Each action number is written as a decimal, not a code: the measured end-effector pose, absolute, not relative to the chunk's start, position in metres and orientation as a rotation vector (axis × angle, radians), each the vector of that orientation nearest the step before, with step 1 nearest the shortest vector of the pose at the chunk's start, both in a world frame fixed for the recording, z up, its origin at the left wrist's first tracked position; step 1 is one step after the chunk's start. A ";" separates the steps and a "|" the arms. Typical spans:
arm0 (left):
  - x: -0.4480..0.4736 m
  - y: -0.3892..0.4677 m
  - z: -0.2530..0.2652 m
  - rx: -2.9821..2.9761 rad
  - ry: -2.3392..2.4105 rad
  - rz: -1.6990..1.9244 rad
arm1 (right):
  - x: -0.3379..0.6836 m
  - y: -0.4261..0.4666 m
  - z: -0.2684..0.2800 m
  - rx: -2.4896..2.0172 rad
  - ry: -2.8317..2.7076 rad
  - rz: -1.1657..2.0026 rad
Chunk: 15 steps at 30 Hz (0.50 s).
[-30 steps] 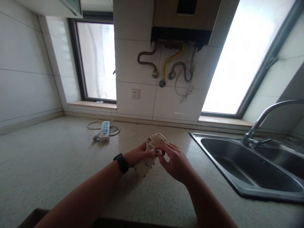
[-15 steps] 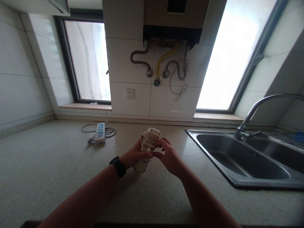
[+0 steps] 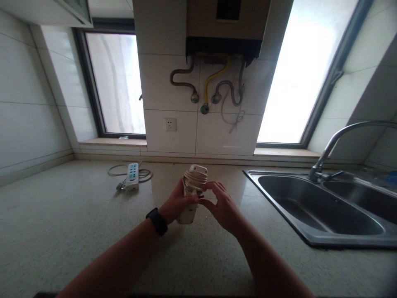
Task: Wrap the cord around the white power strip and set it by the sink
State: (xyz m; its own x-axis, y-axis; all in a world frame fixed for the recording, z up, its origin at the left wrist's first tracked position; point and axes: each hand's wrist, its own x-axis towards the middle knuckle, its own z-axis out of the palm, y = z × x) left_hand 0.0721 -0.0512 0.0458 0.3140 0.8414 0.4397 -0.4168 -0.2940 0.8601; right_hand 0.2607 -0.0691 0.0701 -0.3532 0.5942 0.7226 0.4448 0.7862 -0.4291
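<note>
In front of me, over the counter, is a white power strip (image 3: pixel 187 215) with its cord (image 3: pixel 196 179) wound in several turns around its upper part. My left hand (image 3: pixel 178 203) is closed around the strip from the left, the thumb lying across its front. At the strip's right side a plug (image 3: pixel 200 193) with dark prongs sticks out just below the coils. My right hand (image 3: pixel 221 205) has that plug between its bent index finger and thumb. The strip's back and some left-hand fingers are hidden.
A second power strip (image 3: pixel 132 176) lies on the counter (image 3: pixel 77 219) at the back left, its grey cord looped around it. On the right is a steel double sink (image 3: pixel 305 236) with a tap (image 3: pixel 328 149). Pipes (image 3: pixel 217 74) hang below a water heater (image 3: pixel 228 29) on the wall.
My right fingers have shifted slightly off the coils, and the plug's prongs now show between finger and thumb. The strip has tilted a little in my left hand. The view has moved slightly.
</note>
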 end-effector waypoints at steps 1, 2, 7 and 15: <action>0.072 -0.052 0.046 1.365 0.434 1.307 | 0.261 -0.068 0.070 -0.771 -2.010 0.196; 0.072 -0.052 0.046 1.366 0.438 1.300 | 0.261 -0.067 0.069 -0.767 -2.007 0.199; 0.073 -0.054 0.043 1.372 0.455 1.255 | 0.261 -0.061 0.064 -0.769 -1.928 0.280; 0.076 -0.057 0.036 1.382 0.572 1.185 | 0.262 -0.055 0.063 -0.779 -1.819 0.445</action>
